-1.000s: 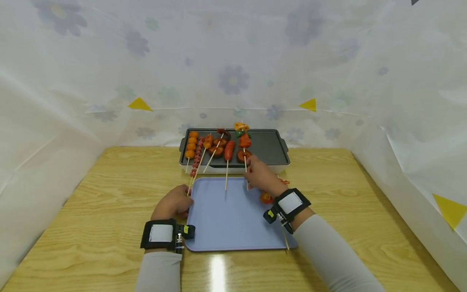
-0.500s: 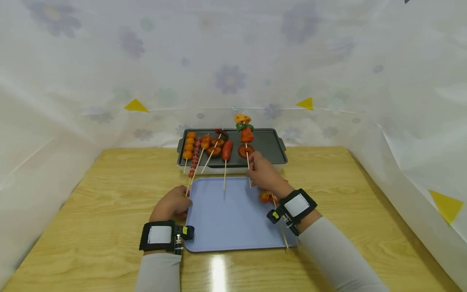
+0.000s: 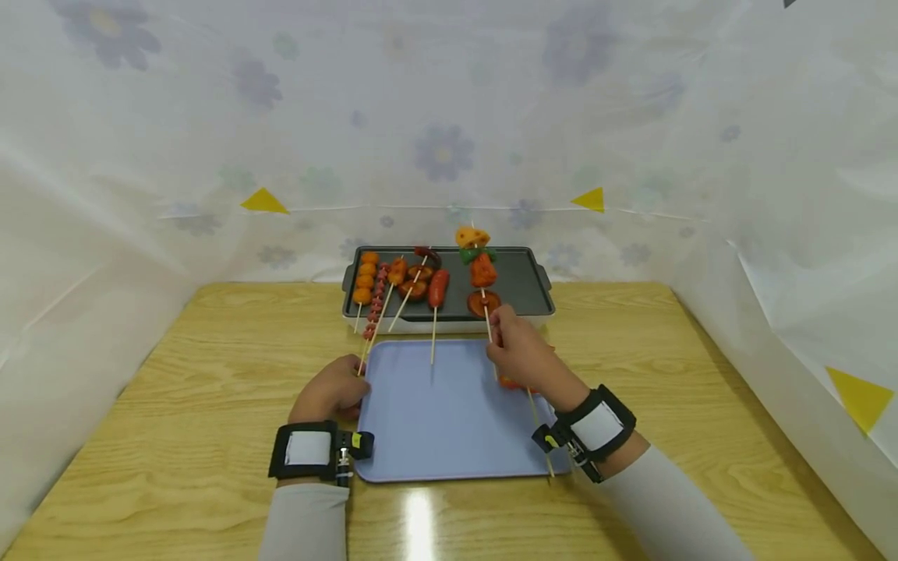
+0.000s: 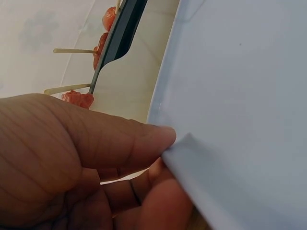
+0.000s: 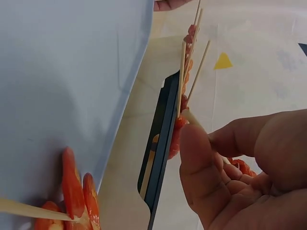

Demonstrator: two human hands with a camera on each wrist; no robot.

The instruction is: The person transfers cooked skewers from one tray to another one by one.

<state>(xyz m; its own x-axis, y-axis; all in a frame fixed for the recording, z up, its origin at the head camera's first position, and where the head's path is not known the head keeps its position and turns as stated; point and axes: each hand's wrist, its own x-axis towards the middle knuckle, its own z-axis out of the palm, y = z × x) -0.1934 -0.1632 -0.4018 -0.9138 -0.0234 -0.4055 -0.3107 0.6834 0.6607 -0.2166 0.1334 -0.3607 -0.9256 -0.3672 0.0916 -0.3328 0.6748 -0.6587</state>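
My right hand (image 3: 522, 351) pinches the stick of a mixed skewer (image 3: 483, 270) between thumb and forefinger. Yellow, green and orange-red pieces and a round brown slice are threaded on it, over the right half of the dark griddle (image 3: 515, 288). The left hand (image 3: 333, 389) grips the left edge of a pale blue tray (image 3: 442, 428). In the left wrist view its thumb (image 4: 139, 141) presses on the rim, with fingers curled underneath. Another skewer (image 3: 539, 421) with orange-red food lies at the tray's right side, partly hidden by the right arm.
Left on the griddle lie skewers of orange balls (image 3: 366, 279), small pink-red pieces (image 3: 376, 304), round brown slices (image 3: 414, 290) and a red sausage (image 3: 438, 288). Their sticks reach over the front edge. Patterned white sheeting (image 3: 449, 109) stands behind the wooden table (image 3: 175, 405).
My right hand has shifted right with the mixed skewer, which rose a little and then came down closer over the griddle. The left hand has stayed at the tray's edge.
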